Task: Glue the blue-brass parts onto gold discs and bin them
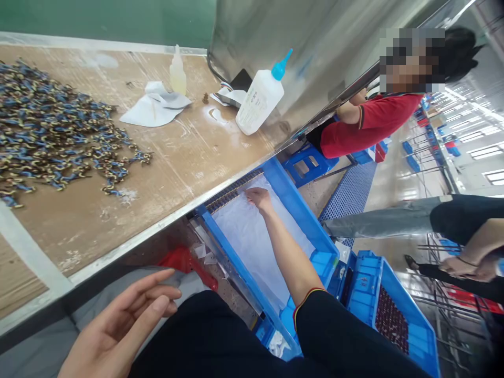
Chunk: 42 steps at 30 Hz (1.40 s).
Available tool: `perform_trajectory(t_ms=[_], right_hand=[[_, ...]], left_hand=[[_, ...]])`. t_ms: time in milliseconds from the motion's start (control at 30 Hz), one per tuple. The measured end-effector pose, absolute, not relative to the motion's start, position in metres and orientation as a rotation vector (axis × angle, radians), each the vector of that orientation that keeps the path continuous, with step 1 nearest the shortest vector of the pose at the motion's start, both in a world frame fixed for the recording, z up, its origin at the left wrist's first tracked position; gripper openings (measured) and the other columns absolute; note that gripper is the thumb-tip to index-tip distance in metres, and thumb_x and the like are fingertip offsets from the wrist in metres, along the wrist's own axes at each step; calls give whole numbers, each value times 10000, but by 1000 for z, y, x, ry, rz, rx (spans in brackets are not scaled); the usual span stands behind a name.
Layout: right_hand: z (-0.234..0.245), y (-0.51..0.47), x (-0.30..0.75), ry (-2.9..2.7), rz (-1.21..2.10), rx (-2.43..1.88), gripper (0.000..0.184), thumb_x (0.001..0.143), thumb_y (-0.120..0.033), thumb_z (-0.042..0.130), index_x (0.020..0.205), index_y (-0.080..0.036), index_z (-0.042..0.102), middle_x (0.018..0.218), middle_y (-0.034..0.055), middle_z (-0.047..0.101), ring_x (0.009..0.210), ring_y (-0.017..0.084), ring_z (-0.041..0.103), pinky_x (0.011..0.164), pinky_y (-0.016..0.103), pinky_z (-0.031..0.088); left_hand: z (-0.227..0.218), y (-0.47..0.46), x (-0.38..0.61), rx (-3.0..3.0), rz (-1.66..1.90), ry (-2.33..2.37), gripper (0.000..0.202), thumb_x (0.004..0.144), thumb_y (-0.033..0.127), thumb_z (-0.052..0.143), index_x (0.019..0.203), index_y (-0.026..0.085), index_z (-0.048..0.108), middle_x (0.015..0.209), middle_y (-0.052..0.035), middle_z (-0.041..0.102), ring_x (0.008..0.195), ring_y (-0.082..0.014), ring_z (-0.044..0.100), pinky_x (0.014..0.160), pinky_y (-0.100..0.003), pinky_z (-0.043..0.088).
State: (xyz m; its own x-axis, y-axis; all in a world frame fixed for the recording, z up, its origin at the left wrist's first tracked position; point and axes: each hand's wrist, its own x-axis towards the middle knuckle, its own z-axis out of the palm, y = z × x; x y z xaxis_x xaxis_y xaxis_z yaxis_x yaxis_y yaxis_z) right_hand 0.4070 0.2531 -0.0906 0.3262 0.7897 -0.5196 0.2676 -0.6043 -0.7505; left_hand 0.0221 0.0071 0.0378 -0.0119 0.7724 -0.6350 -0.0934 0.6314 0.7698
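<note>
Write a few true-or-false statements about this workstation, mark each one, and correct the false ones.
1. The right hand is over the white sheet in a blue crate. True.
2. The left hand holds the large white bottle. False: that hand is open with nothing visible in it, and the bottle is on the bench.
3. The large white bottle has a blue cap. True.
4. The pile of small pieces lies inside the blue crate. False: it lies on the bench, at the left of the picture.
5. Someone nearby wears a red shirt. True.
</note>
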Motion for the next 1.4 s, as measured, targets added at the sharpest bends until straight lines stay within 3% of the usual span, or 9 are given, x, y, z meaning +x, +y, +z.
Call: perform_trajectory(t_ms=[200, 333, 600, 800, 1067, 1400], right_hand=[[-129, 272, 403, -935, 1309, -2187, 381, 1138, -436, 813, 1408, -178, 735, 1370, 103, 764, 1142, 259, 791, 972, 449, 727], [-143, 277, 407, -952, 1332, -2195, 412, 1136, -443, 812, 1445, -186, 725, 1435, 117, 747, 1216, 284, 781, 1035, 493, 715], [-157, 279, 416, -934, 1329, -2157, 374, 1142, -437, 808, 1405, -181, 734, 1358, 102, 767, 1121, 249, 793, 955, 436, 729], [-165, 280, 422, -938, 1347, -2117, 363, 1144, -436, 806, 1393, -180, 738, 1340, 98, 770, 1100, 241, 793, 939, 423, 729], [-174, 281, 425, -925, 1368, -2092, 405, 1138, -442, 811, 1441, -187, 725, 1424, 115, 750, 1199, 277, 783, 1021, 483, 719], [-179, 261, 422, -856, 1327, -2027, 395, 1141, -446, 806, 1425, -183, 728, 1387, 109, 759, 1156, 263, 789, 985, 459, 725]], left_hand=[[32, -1, 18, 583, 757, 1443, 553, 886, 612, 975, 1359, 341, 883, 1184, -59, 907, 1082, -291, 848, 947, -229, 711], [25, -4, 14, 601, 769, 1437, 555, 880, 612, 981, 1353, 336, 895, 1193, -79, 907, 1089, -308, 861, 941, -248, 723], [7, -10, 3, 620, 747, 1465, 668, 882, 680, 953, 1415, 286, 870, 1215, -92, 909, 1075, -296, 876, 963, -242, 719], [3, -12, 1, 647, 760, 1487, 669, 875, 699, 939, 1393, 278, 885, 1209, -109, 911, 1079, -351, 884, 958, -347, 756], [4, -9, -1, 711, 764, 1479, 627, 879, 709, 928, 1359, 306, 899, 1156, -89, 920, 1019, -294, 892, 929, -248, 725], [0, -8, -3, 680, 749, 1475, 669, 858, 722, 937, 1365, 288, 892, 1192, -107, 919, 1054, -313, 890, 942, -268, 728]])
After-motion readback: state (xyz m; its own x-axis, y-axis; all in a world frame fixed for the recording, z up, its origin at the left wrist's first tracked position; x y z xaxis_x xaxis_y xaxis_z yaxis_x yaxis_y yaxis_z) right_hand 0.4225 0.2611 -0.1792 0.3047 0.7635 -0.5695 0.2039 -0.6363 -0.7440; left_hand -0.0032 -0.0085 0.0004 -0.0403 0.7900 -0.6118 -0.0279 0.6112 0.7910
